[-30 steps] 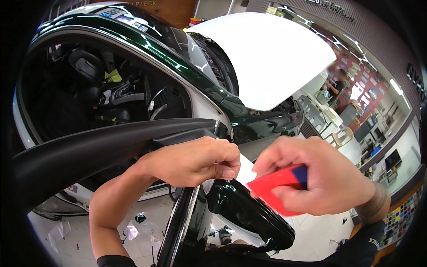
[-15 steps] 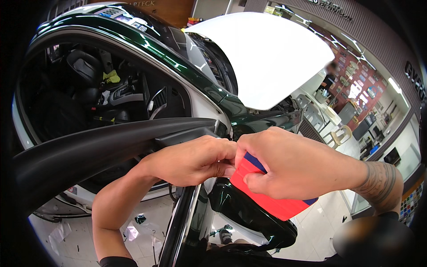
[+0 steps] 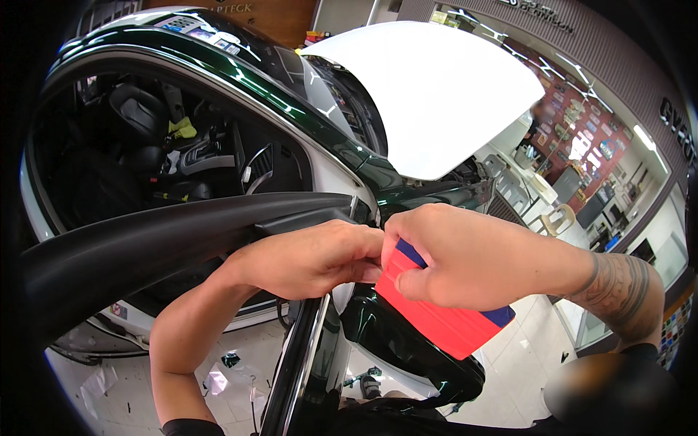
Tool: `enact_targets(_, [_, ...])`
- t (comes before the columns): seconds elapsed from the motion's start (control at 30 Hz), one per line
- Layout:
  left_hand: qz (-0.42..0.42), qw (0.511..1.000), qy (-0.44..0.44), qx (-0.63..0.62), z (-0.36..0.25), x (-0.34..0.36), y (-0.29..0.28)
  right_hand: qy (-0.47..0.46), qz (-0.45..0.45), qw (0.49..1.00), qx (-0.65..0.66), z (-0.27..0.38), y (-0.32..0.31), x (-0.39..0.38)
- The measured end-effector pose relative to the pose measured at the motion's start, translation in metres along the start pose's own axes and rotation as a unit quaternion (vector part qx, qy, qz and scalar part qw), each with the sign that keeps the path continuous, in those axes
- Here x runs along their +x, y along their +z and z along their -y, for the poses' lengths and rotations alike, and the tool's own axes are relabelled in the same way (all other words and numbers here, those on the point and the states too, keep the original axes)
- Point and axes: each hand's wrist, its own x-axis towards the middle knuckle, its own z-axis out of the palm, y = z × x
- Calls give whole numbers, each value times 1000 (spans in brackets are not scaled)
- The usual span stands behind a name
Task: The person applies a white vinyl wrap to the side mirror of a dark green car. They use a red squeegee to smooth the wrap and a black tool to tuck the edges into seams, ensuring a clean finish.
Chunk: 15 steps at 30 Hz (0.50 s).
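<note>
The right hand [image 3: 472,254] grips a flat red tool [image 3: 454,330] with dark blue edges, thumb pressed on its face. Just beside it, the left hand [image 3: 313,258] is curled with fingers bent; whether it pinches anything is hidden. The tool lies in front of a glossy dark green side mirror [image 3: 389,334], next to a door's bright metal strip [image 3: 309,356]. Beyond stand the car's dark green fender [image 3: 429,203] and raised white hood [image 3: 443,94]; a yellow cloth [image 3: 182,128] lies inside.

white tiled floor [image 3: 525,360] | red wall [image 3: 582,112] | beige stool [image 3: 543,222] | strip light [image 3: 649,139]
</note>
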Motion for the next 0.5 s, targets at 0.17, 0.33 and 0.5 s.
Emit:
enact_targets(0.17, [9,999,12,32,-3,-2,-3,-31,-26,999,-4,-7,6,4])
enact_targets(0.33, [15,998,-21,51,-4,-6,-5,-49,-39,998,-8,-9,10,12])
enact_targets(0.5, [-8,998,2,64,5,-14,-2,-71,-22,997,5,-8,4,18])
